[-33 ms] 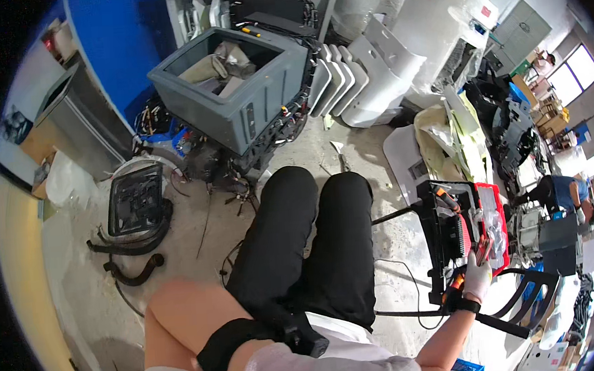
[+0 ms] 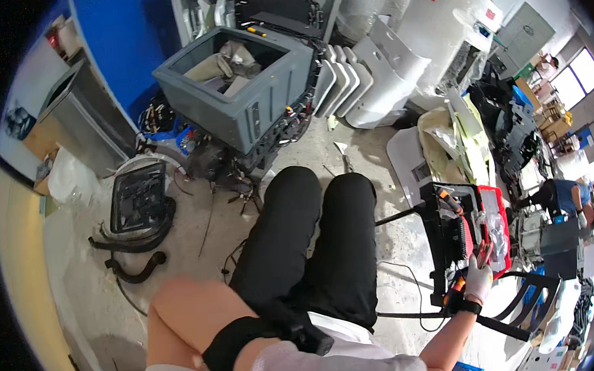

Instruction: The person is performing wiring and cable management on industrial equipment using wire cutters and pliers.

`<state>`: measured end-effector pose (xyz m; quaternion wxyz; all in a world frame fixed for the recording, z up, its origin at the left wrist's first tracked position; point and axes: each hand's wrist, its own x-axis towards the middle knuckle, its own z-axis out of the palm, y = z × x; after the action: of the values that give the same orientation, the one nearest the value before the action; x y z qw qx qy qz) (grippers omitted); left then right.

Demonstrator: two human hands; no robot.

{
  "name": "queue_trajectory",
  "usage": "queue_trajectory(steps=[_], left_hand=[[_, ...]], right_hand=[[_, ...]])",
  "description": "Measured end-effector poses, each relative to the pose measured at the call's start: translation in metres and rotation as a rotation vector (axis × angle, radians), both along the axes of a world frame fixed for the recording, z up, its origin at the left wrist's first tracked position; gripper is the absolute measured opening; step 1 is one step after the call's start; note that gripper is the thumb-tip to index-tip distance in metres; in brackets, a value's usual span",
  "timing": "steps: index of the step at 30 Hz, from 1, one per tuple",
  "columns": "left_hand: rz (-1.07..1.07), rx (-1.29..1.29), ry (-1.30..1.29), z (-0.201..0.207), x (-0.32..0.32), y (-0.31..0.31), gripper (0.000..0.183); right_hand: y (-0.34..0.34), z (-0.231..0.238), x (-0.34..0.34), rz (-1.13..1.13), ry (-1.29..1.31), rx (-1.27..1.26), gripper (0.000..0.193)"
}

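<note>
My right hand [image 2: 479,280], in a white glove with a black wrist strap, reaches out to an open red and black tool case [image 2: 495,207] at my right. Its fingers lie on the near end of the case among orange-handled tools [image 2: 457,286]; whether they grip one is too small to tell. My left arm [image 2: 182,315] is bent at the lower left, bare, with a black band [image 2: 233,346] around it. The left hand itself is hidden. My legs in black trousers [image 2: 314,245] stretch forward in the middle.
A grey bin [image 2: 236,87] holding scraps stands ahead, with tangled cables [image 2: 221,170] below it. White panels [image 2: 372,79] lean at the back right. A black frame part [image 2: 138,198] and hoses lie on the concrete floor, left. Another person [image 2: 570,196] crouches at far right.
</note>
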<state>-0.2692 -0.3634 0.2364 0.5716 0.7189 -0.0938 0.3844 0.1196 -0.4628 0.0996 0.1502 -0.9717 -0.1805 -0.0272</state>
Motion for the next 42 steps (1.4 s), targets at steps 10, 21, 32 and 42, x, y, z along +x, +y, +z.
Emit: queue_trajectory(steps=[10, 21, 32, 42], left_hand=[[-0.004, 0.056, -0.206, -0.011, -0.010, 0.007, 0.030], [0.008, 0.058, -0.553, -0.032, -0.026, -0.014, 0.024], [0.159, 0.226, -0.640, -0.044, 0.001, -0.054, 0.020], [0.512, 0.392, -0.547, -0.032, 0.057, -0.056, 0.017]], right_hand=[[-0.021, -0.035, 0.023, 0.029, -0.019, -0.056, 0.058], [-0.011, -0.014, -0.011, -0.029, -0.228, -0.053, 0.053], [0.042, 0.079, -0.092, 0.448, 0.036, 0.608, 0.025], [0.086, 0.084, -0.116, 0.781, 0.143, 0.621, 0.028]])
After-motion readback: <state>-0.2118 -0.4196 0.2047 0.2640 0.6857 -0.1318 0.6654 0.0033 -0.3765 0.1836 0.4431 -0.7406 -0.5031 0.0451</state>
